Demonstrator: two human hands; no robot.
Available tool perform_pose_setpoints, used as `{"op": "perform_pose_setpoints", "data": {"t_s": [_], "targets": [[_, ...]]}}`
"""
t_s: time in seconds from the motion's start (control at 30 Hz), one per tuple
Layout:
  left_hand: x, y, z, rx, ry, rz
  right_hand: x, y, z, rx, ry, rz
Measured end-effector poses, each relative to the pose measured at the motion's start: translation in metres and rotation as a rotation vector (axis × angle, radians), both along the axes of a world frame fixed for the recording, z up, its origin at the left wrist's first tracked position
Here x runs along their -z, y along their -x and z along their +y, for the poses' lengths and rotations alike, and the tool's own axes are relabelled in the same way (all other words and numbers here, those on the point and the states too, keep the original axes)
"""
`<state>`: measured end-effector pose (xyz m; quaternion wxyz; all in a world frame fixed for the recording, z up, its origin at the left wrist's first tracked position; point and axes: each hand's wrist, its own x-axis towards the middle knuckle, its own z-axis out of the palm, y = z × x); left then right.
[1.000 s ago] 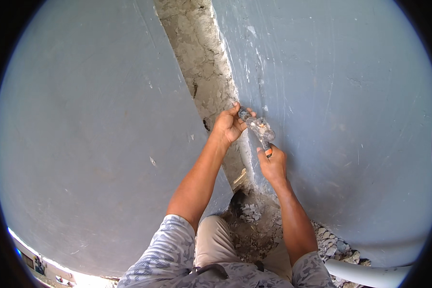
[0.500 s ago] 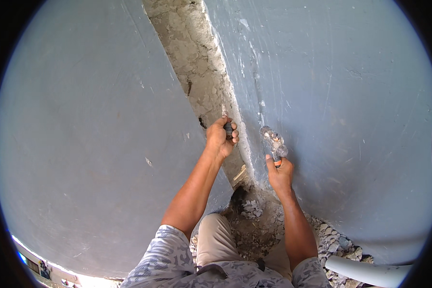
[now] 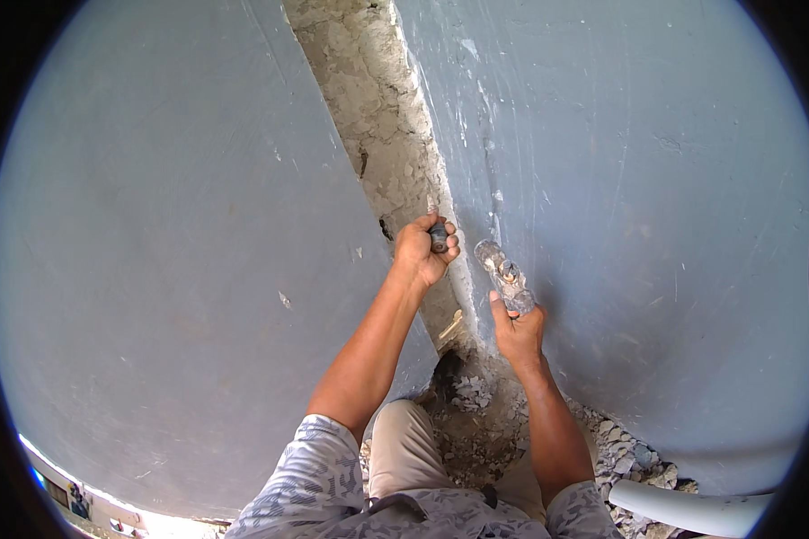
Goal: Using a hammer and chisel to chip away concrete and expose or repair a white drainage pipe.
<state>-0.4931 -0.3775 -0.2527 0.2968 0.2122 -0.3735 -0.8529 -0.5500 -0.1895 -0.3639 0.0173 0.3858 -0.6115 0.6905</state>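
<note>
My left hand [image 3: 425,250] is wrapped round a chisel with a dark grip [image 3: 439,238], whose butt end faces back toward me. The chisel's tip lies against the rough concrete strip [image 3: 377,99], close to its right edge, mostly hidden by my fingers. Lower and to the right, my right hand [image 3: 520,332] grips a hammer [image 3: 505,277] with a worn, dust-caked metal head. The hammer head is apart from the chisel, in front of the grey wall [image 3: 638,180]. My right thumb points up along the handle.
Grey painted wall [image 3: 180,251] spreads left of the exposed channel. Broken rubble [image 3: 476,440] covers the ground around my legs. A white pipe [image 3: 692,510] lies at the lower right, beside more loose chunks [image 3: 625,449].
The hammer has tilted, its head now turned up and left, nearer the chisel. My left hand and the chisel have shifted slightly, and the chisel's butt end now shows more toward me.
</note>
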Motion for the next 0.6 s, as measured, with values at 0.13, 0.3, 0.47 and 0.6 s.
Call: {"op": "perform_pose_setpoints", "data": {"t_s": [0.13,0.3,0.47,0.6], "targets": [[-0.007,0.019,0.012,-0.006,0.050,-0.017,0.001,-0.005,-0.002,0.022,0.174,0.004],[-0.008,0.036,0.018,0.021,0.070,0.005,0.003,-0.004,-0.034,0.221,0.199,0.082],[-0.009,0.037,0.015,0.005,0.038,-0.012,0.013,0.005,-0.031,-0.017,-0.084,-0.110],[-0.007,0.043,0.017,0.050,0.053,-0.007,0.005,-0.005,-0.044,0.195,0.435,-0.073]]}}
